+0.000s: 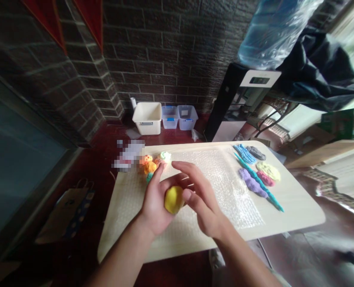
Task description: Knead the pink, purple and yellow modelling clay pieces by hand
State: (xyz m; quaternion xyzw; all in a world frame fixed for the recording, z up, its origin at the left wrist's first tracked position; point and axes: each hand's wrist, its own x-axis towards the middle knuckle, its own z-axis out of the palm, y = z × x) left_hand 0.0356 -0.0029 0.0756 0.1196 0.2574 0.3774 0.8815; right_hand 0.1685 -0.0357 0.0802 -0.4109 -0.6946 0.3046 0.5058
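Observation:
A rounded yellow lump of modelling clay (173, 200) rests in my left hand (154, 205), whose palm faces up with the fingers curled behind the lump. My right hand (205, 203) is at the lump's right side, its thumb tip at the edge and its index finger reaching over, apart from the thumb. Some right fingertips are partly hidden behind the thumb and cannot be made out well. Beyond my left hand lie orange clay lumps (149, 166), a pale green lump (165, 156) and a teal piece (149, 177).
Bubble wrap (224, 179) covers part of the pale table (302, 209). On its right lie blue (245, 154), grey (256, 152), yellow (269, 170), pink (265, 179) and purple clay (251, 183) and a long teal strip (271, 196). Bins (147, 119) and a water dispenser (224, 103) stand behind.

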